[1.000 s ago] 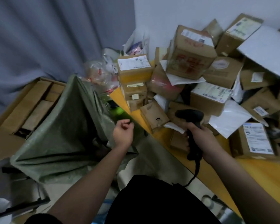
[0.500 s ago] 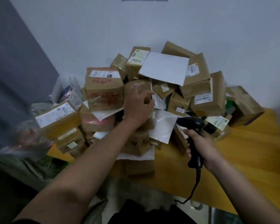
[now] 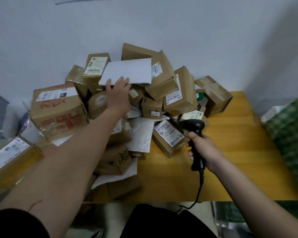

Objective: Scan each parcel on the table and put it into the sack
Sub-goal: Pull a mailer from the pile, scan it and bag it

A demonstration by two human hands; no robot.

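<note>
Left hand (image 3: pixel 117 93) up on the parcel heap, fingers gripping the lower edge of the white mailer (image 3: pixel 129 72) on top | right hand (image 3: pixel 202 148) wrapped round the scanner (image 3: pixel 195 134), near a labelled box (image 3: pixel 169 138) | yellow desk (image 3: pixel 230 152) underneath.

It was a parcel sorting room: labelled cardboard parcels (image 3: pixel 162 79) were heaped on a yellow worktop (image 3: pixel 230 143) beside a corded barcode scanner (image 3: pixel 195 134).
</note>
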